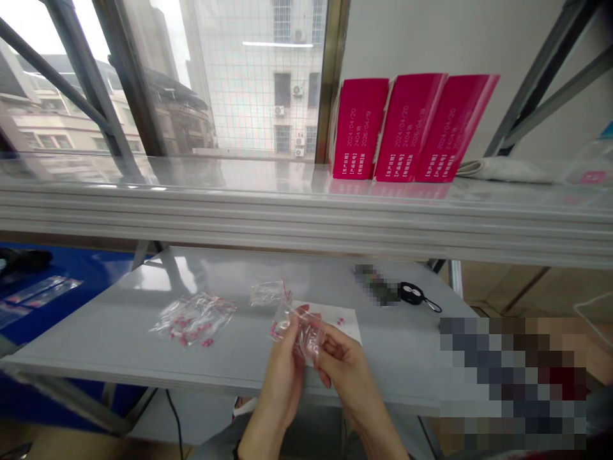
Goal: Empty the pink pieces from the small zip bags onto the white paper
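Observation:
My left hand [286, 345] and my right hand [341, 354] both pinch one small clear plastic bag [302, 327] above the near edge of the grey table [119, 332]. The bag holds small pink pieces. A white sheet of paper [342, 317] lies just behind my hands with a few pink pieces on it. A pile of small clear bags with pink pieces [194, 318] lies to the left. Another single clear bag [267, 292] lies behind my left hand.
Three magenta boxes [407, 128] stand on the shelf above the table, by the window. A black key fob [412, 294] lies at the table's far right. A blue surface [57, 275] with clear packets is at the left.

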### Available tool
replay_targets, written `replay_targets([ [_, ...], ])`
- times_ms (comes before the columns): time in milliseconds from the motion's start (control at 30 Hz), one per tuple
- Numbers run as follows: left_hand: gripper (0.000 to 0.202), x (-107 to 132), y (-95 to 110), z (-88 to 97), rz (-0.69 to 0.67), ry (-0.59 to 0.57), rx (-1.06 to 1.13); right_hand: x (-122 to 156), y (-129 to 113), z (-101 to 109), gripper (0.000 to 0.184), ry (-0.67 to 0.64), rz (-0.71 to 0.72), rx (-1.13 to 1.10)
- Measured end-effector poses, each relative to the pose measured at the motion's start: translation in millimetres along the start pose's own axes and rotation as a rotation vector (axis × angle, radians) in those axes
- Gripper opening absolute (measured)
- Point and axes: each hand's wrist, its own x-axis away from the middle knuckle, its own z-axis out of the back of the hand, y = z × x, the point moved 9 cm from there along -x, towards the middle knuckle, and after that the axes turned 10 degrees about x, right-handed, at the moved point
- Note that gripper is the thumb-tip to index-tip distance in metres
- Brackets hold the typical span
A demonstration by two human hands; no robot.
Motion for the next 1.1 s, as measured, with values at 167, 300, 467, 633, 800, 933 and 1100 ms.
replay_targets([
  [167, 0.03, -7.3, 13.7, 11.9, 0.042, 0.091, 0.225, -1.0, 5.2, -7.1, 0.046, -0.018, -0.054, -0.017],
  [300, 0.021, -9.0, 19.0, 22.4, 0.036, 0.225, 0.326, -1.8, 15.2, -14.6, 0.045, -0.019, -0.108, -0.07],
  [467, 0.021, -9.3, 19.6, 33.8, 0.037, 0.352, 0.408, -0.9, 13.8, -28.4, 0.037, -0.022, -0.102, -0.09],
  [633, 0.023, -8.8, 31.9, 38.3, -0.027, 0.347, 0.464, 0.2, 11.7, -39.0, 0.03, -0.021, -0.104, -0.09],
  [800, 0.029, -6.2, 40.7, 27.0, -0.047, 0.227, 0.53, -1.3, 17.3, -34.6, 0.046, 0.03, -0.093, -0.155],
  [933, 0.028, -3.8, 38.2, 25.9, -0.035, 0.237, 0.536, -1.0, 18.6, -32.1, 0.045, 0.041, -0.088, -0.208],
  [1100, 0.027, -4.7, 32.3, 29.4, -0.007, 0.27, 0.536, -1.7, 20.0, -33.5, 0.043, 0.026, -0.09, -0.198],
])
